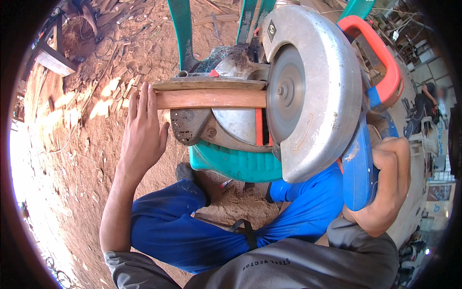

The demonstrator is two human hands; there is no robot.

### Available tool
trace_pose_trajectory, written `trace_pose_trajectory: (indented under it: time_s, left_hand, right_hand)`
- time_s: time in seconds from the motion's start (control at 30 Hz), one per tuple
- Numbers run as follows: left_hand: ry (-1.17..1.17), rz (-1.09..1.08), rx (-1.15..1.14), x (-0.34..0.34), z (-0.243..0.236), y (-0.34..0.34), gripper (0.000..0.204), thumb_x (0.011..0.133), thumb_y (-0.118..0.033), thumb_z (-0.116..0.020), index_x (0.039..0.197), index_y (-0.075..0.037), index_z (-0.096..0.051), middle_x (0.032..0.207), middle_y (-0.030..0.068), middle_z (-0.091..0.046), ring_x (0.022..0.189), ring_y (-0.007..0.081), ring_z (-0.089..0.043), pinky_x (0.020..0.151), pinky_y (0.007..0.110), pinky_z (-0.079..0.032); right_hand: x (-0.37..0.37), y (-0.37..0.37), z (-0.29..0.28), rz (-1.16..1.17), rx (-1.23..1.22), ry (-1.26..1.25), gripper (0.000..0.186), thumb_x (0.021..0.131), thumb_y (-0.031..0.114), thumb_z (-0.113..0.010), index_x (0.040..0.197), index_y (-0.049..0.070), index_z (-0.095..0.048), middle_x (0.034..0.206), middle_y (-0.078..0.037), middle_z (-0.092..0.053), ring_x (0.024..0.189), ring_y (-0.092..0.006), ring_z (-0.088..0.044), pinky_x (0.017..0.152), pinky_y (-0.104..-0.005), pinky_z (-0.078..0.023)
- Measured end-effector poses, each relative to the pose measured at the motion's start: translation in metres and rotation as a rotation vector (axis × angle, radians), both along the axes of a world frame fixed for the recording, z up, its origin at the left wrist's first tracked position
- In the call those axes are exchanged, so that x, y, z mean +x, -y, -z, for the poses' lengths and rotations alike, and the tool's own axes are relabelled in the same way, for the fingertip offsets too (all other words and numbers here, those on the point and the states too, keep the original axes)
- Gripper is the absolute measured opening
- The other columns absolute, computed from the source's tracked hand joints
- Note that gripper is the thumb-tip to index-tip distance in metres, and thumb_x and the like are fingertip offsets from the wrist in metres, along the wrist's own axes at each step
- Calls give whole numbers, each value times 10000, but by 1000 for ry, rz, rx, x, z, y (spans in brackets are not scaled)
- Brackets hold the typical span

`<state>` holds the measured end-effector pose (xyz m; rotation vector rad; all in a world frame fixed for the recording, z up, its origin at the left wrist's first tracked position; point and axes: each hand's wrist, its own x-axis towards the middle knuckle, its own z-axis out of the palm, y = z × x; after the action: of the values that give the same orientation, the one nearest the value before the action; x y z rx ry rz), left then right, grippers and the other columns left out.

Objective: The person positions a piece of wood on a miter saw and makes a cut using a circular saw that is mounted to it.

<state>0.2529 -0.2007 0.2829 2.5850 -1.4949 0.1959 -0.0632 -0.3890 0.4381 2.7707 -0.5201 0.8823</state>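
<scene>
Wooden strip: the reddish-brown wooden strip lies in the upper middle of the frame, on the base of the chop saw, along the near side of a thin weathered board.
Long axis: it runs left to right, almost level across the frame; 1 end points left, the other right, toward the saw blade.
Strip ends: the left tip is covered by fingers; the right end meets the edge of the blade, and whether it continues behind cannot be told.
Left hand: the left hand lies over the strip's left end, 4 fingers straight and close together, thumb apart.
Right hand: the right hand is curled around the blue handle, which hides the fingertips; the trigger cannot be made out.
Blade: its face looks smooth and blurred, teeth indistinct; the grey guard covers its upper and right parts.
Green plastic panel: the panel shows below the saw, partly hidden by it.
Far right: 1 other person appears small and blurred.
</scene>
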Motion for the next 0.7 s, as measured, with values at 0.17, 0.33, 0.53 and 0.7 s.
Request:
trace_pose_trajectory:
  time_s: [0.17,0.33,0.53,0.7]
  left_hand:
    - [5,2,-3,0,1,0,844,922,-71,-661,1595,98,-181,1682,269,-194,1541,491,-205,1259,535,-268]
    - [6,1,-8,0,1,0,847,921,-78,-668,1594,98,-184,1682,268,-198,1536,491,-215,1257,535,-269]
    - [45,-8,3,0,0,1,746,964,-65,-606,1585,97,-224,1656,279,-248,1514,491,-256,1235,534,-309]
    - [77,-2,-22,3,2,2,613,998,-17,-524,1554,107,-299,1597,299,-342,1446,491,-347,1181,539,-370]
  right_hand:
    - [0,1,1,-9,-9,0,313,633,32,-779,883,15,-591,832,-132,-503,734,-332,-572,634,-439,-463]
    - [-1,2,1,-14,-14,-2,320,629,33,-783,882,11,-588,830,-132,-502,733,-329,-574,632,-438,-462]
    - [-1,1,1,-7,-15,-4,326,627,34,-787,882,9,-585,837,-135,-503,738,-329,-576,629,-439,-459]
    - [-1,1,2,-6,-15,-9,328,625,37,-787,882,8,-585,838,-135,-504,739,-329,-576,627,-440,-458]
